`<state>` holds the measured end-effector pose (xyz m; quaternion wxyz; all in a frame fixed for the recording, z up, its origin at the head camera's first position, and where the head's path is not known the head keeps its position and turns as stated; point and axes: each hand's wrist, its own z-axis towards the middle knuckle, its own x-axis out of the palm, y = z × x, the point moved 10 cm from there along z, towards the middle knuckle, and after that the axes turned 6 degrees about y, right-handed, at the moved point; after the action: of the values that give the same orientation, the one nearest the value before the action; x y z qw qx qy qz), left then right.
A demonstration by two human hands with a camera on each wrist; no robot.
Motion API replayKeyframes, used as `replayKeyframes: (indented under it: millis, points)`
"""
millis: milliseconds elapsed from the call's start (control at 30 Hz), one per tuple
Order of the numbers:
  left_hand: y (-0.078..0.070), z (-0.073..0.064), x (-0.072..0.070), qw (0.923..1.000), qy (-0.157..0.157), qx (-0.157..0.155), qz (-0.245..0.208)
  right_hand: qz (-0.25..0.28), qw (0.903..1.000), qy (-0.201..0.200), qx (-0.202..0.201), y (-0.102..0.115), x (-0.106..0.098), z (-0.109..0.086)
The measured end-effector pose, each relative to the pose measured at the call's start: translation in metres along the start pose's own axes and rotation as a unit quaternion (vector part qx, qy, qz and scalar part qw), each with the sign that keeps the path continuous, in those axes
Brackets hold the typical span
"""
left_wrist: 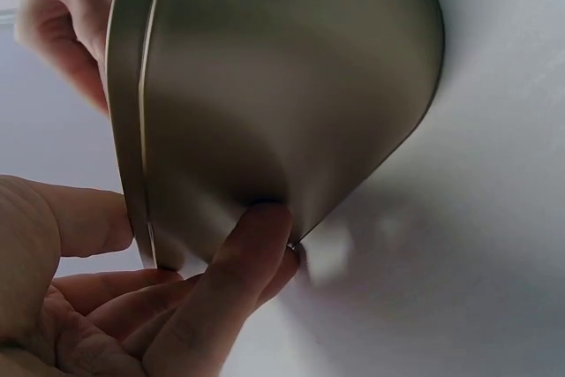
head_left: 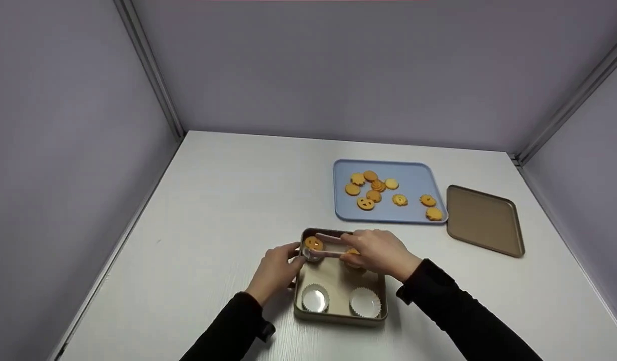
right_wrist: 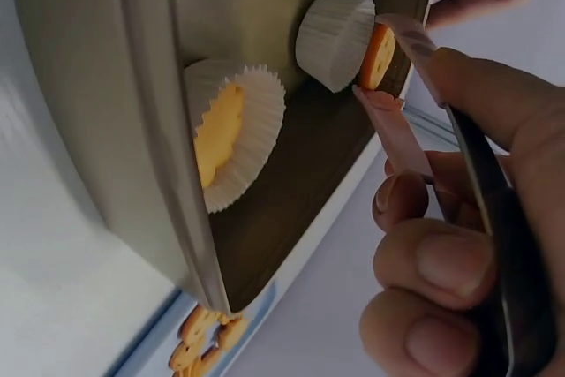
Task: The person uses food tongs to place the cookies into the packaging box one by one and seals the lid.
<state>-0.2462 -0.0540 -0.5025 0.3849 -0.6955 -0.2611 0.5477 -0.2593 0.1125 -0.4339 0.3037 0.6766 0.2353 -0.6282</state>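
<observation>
Inside a gold-brown rectangular tin [head_left: 338, 281], white fluted paper cups stand near the corners. My right hand [head_left: 381, 250] grips tongs [right_wrist: 402, 134] with pinkish tips. Those tips lie on either side of a round, holed cookie [right_wrist: 378, 55], at the mouth of the far-left paper cup [right_wrist: 331, 41]. At the far right, another paper cup [right_wrist: 260, 130] holds a scalloped cookie [right_wrist: 219, 134], partly hidden by my hand in the head view. With my left hand [head_left: 277, 268] I hold the tin's left side, thumb at the rim and fingers against the outer wall.
Behind the tin lies a blue tray [head_left: 413, 173] with several assorted cookies. A brown flat lid [head_left: 483, 220] rests to its right. Toward the tin's front are a left paper cup [head_left: 316, 299] and a right paper cup [head_left: 365, 302], neither holding a cookie. Walls [head_left: 308, 75] enclose the white table [head_left: 223, 200].
</observation>
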Motion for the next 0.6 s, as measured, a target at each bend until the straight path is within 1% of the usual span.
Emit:
replayKeyframes:
  millis: [133, 400, 500, 600]
  points:
    - [-0.0003, -0.0007, -0.0008, 1.0, 0.0, 0.004, -0.002, -0.003, 0.9998, 0.012, 0.016, 0.0003, 0.0061, 0.0063]
    - [-0.0024, 0.0005, -0.0019, 0.9999, -0.004, 0.016, 0.005, -0.003, 0.9996, 0.007, 0.027, -0.0023, 0.0101, 0.0102]
    - [-0.0008, 0.0008, -0.0013, 1.0, -0.001, 0.009, 0.002, -0.002, 0.9996, 0.008, 0.028, -0.0027, 0.0103, 0.0098]
    - [-0.0008, 0.0005, -0.0014, 1.0, -0.001, 0.009, -0.002, -0.001, 0.9996, 0.008, 0.026, -0.0023, 0.0085, 0.0097]
